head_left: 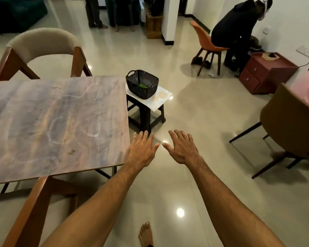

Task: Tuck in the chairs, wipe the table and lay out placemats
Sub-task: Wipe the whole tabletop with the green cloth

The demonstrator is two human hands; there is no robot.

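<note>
The table shows pale smears, so wiping looks still due. One chair stands at its far edge. Just off the far right corner, a stool carries a patterned placemat under a black basket, probably staged within reach. The left hand and right hand hover flat, fingers spread, holding nothing. No writing is readable.
</note>
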